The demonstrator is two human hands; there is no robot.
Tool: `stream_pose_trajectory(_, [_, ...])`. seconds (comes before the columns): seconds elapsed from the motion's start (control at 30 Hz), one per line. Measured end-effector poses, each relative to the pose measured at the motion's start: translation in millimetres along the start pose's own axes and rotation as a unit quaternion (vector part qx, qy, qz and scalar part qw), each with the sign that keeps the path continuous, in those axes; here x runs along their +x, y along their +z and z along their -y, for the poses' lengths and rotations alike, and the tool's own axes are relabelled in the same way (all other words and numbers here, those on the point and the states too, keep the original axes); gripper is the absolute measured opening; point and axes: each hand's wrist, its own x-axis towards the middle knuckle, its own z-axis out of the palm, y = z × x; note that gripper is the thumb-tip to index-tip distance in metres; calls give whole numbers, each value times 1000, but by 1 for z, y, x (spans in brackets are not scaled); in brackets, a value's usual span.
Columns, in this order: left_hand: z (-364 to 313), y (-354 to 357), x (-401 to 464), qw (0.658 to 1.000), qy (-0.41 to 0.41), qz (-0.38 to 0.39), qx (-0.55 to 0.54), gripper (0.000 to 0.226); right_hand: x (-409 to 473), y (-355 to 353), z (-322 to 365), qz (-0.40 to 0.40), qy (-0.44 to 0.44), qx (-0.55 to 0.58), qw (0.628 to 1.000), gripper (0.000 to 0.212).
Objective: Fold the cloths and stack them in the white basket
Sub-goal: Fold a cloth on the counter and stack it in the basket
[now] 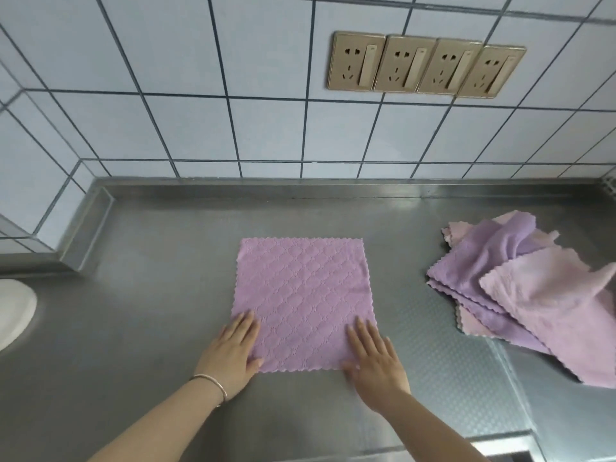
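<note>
A pink-purple quilted cloth lies spread flat and square on the steel counter. My left hand rests flat on its near left corner, fingers apart. On the near right corner my right hand lies the same way, palm down. Neither hand grips the fabric. A loose heap of purple and pink cloths sits at the right, reaching the frame's edge. At the far left edge a white rounded object shows only in part; I cannot tell whether it is the basket.
A tiled wall rises behind the counter, with a row of gold sockets above. The counter has a raised steel back lip and a corner at the left. A ribbed section lies near the right front.
</note>
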Motion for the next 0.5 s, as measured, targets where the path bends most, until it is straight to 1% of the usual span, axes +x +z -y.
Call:
stream_pose_trajectory(0.03, [3, -2, -5, 1000, -9, 14, -4, 69, -6, -2, -6, 1, 11, -2, 1000, 72])
stream_pose_trajectory(0.07, [6, 0, -8, 1000, -21, 12, -6, 68, -8, 2, -14, -20, 0, -20, 1000, 76])
stream_pose_trajectory(0.17, [11, 1, -14, 999, -29, -4, 20, 62, -9, -3, -19, -40, -13, -61, 997, 83])
stream_pose_trajectory(0.2, [12, 1, -16, 999, -30, -10, 17, 62, -9, -2, -19, -48, -10, -74, 996, 80])
stream_pose_trajectory(0.23, [13, 0, -19, 999, -23, -24, 19, 63, -9, 1, -18, -31, -14, -93, 995, 72])
stream_pose_trajectory(0.27, [15, 1, -19, 999, -16, -30, 20, 64, -7, 3, -18, -38, -13, -109, 993, 62])
stream_pose_trajectory(0.3, [16, 4, -18, 998, 3, -50, 33, 63, -5, 4, -16, -23, -5, -129, 991, 55])
stream_pose_trajectory(0.37, [13, 6, -18, 994, 48, -89, 44, 55, -1, 5, -14, -51, -30, -167, 984, 57])
stream_pose_trajectory(0.43, [5, 4, -19, 990, 81, -108, 35, 50, -1, 2, -8, -86, -45, -179, 979, 60])
stream_pose_trajectory(0.5, [-1, 7, -21, 990, 93, -105, 20, 47, 1, 1, -3, -101, -48, -174, 978, 54])
